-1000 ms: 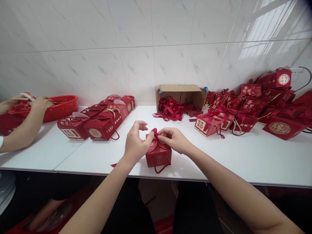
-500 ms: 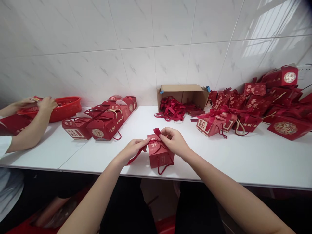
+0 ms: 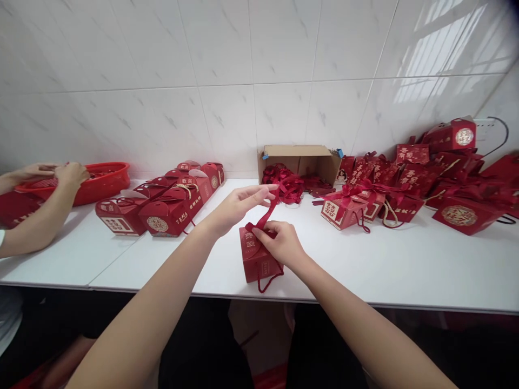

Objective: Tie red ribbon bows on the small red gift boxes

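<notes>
A small red gift box [image 3: 259,260] with gold lettering stands on the table in front of me, a twisted cord handle hanging down its near side. Red ribbon [image 3: 265,216] lies across its top and rises from there in a strip. My left hand [image 3: 240,208] is above the box, its fingers closed on the upper part of that ribbon. At the top of the box, my right hand [image 3: 279,241] pinches the ribbon between thumb and fingers and covers part of the lid.
Rows of red boxes [image 3: 166,213] stand at left; ribbon-tied boxes [image 3: 344,209] and a stacked pile [image 3: 450,162] are at right. Loose ribbons [image 3: 284,181] spill from an open cardboard box [image 3: 300,151]. A co-worker's hands [image 3: 71,175] work beside a red basin [image 3: 103,189].
My left hand has moved up and to the right from beside the box, lifting the ribbon above it. My right hand has come down slightly over the lid.
</notes>
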The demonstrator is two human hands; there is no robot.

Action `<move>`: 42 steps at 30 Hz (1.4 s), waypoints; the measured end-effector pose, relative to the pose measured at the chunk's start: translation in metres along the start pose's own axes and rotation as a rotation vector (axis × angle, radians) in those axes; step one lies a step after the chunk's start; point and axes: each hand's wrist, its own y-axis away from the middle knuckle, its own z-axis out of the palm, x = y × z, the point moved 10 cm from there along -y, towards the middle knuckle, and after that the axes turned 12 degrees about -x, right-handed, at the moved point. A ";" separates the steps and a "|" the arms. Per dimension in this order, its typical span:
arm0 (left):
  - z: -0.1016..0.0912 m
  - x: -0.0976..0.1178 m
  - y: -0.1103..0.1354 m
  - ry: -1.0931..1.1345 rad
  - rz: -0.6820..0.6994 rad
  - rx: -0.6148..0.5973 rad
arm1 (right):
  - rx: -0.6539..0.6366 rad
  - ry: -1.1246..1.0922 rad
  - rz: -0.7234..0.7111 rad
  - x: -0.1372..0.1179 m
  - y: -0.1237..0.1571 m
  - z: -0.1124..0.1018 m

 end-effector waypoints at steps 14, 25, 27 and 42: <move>-0.003 -0.054 0.057 -0.223 -0.036 0.200 | 0.067 -0.409 0.050 0.025 0.000 -0.005; -0.002 -0.057 0.068 -0.279 0.009 0.411 | 0.093 -0.129 -0.034 0.005 0.005 -0.010; -0.003 -0.057 0.069 -0.284 0.020 0.429 | 0.102 -0.005 -0.062 -0.003 0.009 -0.013; -0.001 -0.067 0.068 -0.148 0.036 0.462 | 0.087 -0.217 0.032 0.028 0.004 -0.004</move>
